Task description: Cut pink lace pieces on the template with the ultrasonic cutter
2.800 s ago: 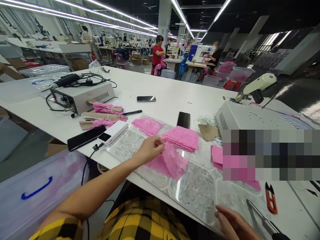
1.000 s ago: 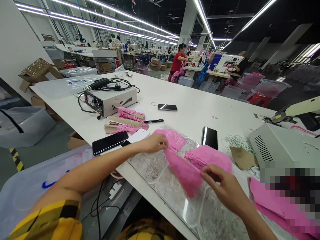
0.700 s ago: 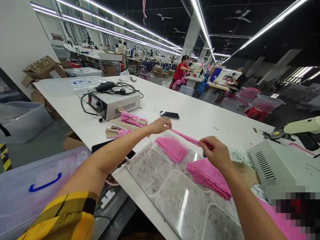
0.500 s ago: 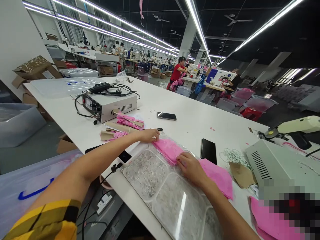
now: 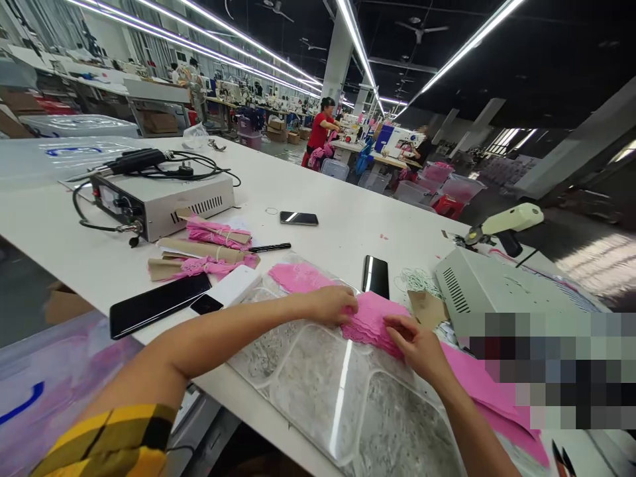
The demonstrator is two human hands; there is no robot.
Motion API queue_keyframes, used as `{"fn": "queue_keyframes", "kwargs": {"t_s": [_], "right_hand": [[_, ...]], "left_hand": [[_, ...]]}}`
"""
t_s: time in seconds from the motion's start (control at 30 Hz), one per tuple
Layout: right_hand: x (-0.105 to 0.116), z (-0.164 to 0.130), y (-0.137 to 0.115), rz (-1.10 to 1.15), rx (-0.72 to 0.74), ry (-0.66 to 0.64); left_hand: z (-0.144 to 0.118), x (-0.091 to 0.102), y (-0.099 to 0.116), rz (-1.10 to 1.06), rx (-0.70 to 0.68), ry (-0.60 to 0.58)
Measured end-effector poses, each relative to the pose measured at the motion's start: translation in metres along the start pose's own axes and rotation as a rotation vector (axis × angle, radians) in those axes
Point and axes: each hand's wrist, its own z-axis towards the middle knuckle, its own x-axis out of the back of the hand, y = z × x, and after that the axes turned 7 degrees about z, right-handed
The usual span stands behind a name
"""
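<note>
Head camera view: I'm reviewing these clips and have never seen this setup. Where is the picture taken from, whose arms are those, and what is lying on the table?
The camera sits on a person's head, looking forward and down, so the two bare arms are the wearer's own. The left hand and right hand both rest on a stack of pink lace pieces, fingers at its edges. The stack lies on a clear plastic sheet on a long white table. Nearby lie a second lace pile, three phones, one dark phone just beyond the stack, a white power bank, a metal control box and bundled pink strips. Other workers sit far behind.
</note>
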Motion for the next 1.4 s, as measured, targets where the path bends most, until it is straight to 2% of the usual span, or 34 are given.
{"fn": "queue_keyframes", "kwargs": {"t_s": [0.13, 0.27, 0.47, 0.67, 1.0, 1.13, 1.27, 1.4], "right_hand": [[-0.006, -0.003, -0.001, 0.044, 0.002, 0.003], [-0.007, -0.004, -0.002, 0.085, 0.002, 0.026], [-0.008, -0.006, -0.002, 0.119, -0.01, 0.046], [-0.007, -0.009, -0.002, 0.11, 0.014, 0.053], [-0.014, -0.01, -0.002, 0.023, 0.15, 0.068], [-0.018, -0.011, -0.003, -0.09, 0.208, 0.145], [-0.012, -0.012, -0.005, -0.203, 0.248, 0.208], [-0.004, -0.025, -0.015, -0.261, 0.283, 0.148]], "left_hand": [[0.015, -0.007, -0.007, 0.001, 0.028, -0.043], [0.014, -0.007, -0.015, -0.005, 0.031, -0.094], [0.02, -0.008, -0.016, -0.018, 0.049, -0.096], [0.026, 0.001, -0.016, -0.034, 0.047, -0.076], [0.027, 0.014, -0.003, 0.034, 0.048, -0.037], [0.021, 0.022, 0.008, 0.07, 0.024, 0.041], [0.007, 0.029, 0.016, 0.102, -0.023, 0.11], [-0.024, 0.029, 0.019, 0.12, -0.078, 0.106]]}}
